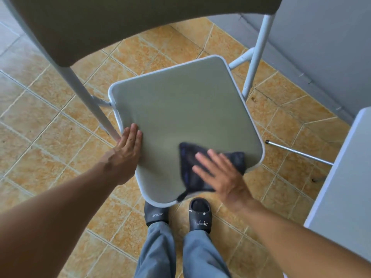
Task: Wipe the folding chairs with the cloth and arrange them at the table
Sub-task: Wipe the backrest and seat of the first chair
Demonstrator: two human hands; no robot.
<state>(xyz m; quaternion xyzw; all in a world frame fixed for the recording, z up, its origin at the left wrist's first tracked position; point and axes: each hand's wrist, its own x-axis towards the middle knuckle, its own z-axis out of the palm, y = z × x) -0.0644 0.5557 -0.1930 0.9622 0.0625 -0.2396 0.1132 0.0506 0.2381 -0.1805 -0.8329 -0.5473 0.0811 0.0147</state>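
Note:
A folding chair stands unfolded in front of me, with a grey-green seat (180,109), a dark backrest (124,23) across the top of the view and light grey tube legs (255,57). A dark blue cloth (192,169) lies flat on the seat's near right corner. My right hand (222,177) presses on the cloth with its fingers spread and blurred by motion. My left hand (128,149) rests flat on the seat's left edge, fingers together, holding nothing.
The floor (50,137) is orange-tan tile. A white table (345,187) edge juts in at the right, with a metal leg (297,152) slanting beneath it. A grey wall (321,47) runs behind the chair at upper right. My feet in dark slippers (198,215) stand under the seat's front.

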